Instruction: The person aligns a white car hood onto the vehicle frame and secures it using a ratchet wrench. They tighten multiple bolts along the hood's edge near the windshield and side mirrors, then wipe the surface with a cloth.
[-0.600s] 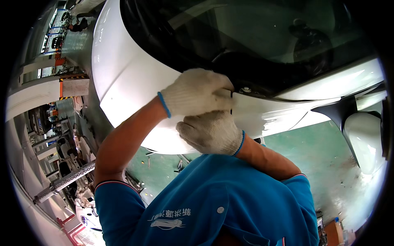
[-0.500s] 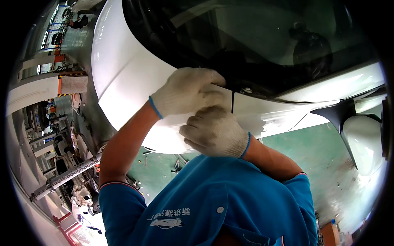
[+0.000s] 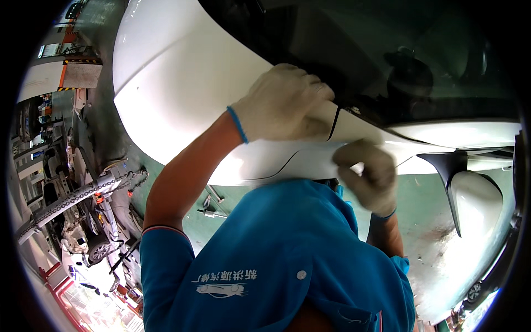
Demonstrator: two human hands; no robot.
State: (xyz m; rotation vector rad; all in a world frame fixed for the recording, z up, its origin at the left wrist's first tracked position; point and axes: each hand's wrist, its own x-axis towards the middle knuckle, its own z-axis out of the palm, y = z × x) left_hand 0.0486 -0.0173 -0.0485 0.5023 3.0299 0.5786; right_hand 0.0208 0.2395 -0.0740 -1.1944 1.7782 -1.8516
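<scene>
— While the gloved left hand lies flat on the white car panel, where is the right hand?
— Lower, fingers curled over the panel's bottom edge beside the seam, near the mirror.

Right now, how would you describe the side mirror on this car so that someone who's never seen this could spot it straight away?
Start at the big white car body filling the upper picture and follow the dark windscreen to the right edge. Below its corner, past the gloved right hand, the side mirror juts out over the green floor. It alone is a rounded white shell on a black triangular stalk.
</scene>
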